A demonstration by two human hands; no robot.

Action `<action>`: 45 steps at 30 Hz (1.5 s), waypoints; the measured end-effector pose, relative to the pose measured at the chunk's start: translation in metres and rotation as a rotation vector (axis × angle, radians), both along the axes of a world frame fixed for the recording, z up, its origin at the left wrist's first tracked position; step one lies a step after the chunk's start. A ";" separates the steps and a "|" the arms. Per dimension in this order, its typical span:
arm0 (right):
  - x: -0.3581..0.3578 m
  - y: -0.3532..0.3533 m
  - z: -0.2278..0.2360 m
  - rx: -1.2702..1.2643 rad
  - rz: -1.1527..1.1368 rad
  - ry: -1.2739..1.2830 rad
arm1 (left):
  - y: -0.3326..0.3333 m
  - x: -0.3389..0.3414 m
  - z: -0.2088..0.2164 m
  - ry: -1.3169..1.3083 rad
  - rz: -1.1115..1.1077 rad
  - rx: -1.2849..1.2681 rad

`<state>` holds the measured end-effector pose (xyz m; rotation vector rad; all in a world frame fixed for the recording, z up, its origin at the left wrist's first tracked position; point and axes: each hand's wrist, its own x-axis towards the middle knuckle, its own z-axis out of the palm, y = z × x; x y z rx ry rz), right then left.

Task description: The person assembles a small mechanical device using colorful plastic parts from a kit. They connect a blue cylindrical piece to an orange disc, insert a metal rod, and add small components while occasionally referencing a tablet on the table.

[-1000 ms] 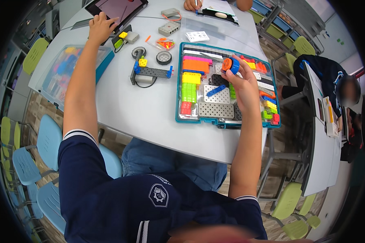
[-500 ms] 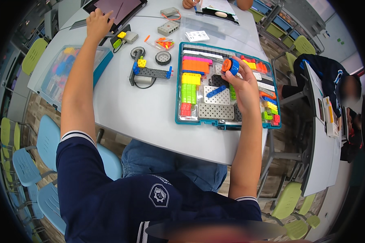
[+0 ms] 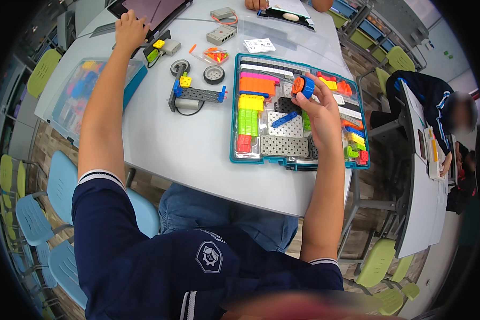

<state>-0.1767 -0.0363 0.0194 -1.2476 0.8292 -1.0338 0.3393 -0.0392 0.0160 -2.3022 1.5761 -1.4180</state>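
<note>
My left hand [image 3: 130, 31] reaches far forward to the near edge of a dark tablet [image 3: 156, 12], its fingers apart and nothing held in them. Between the thumb and fingers of my right hand [image 3: 321, 104] is a blue wheel with an orange hub [image 3: 304, 87], held above an open sorting tray [image 3: 274, 160] of coloured building parts. A blue perforated beam [image 3: 284, 119] lies on a grey plate in that tray. Left of the tray stands a partly built frame [image 3: 200, 95] of grey beams with blue and yellow connectors. A loose grey wheel [image 3: 214, 74] lies behind it.
A lidded clear box [image 3: 93, 88] of parts sits under my left forearm. Grey modules [image 3: 221, 34], a small bag of orange pieces [image 3: 215, 55] and a white card [image 3: 258, 45] lie farther back. Another person's hand [image 3: 256, 4] is at the far edge; a seated person [image 3: 434, 101] is at right.
My left hand has shifted slightly down the tablet's edge, with its fingers drawn in a little. My right hand keeps the wheel in nearly the same place.
</note>
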 end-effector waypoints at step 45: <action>0.001 0.001 0.001 -0.017 0.002 0.047 | 0.014 -0.008 0.007 -0.018 0.014 0.060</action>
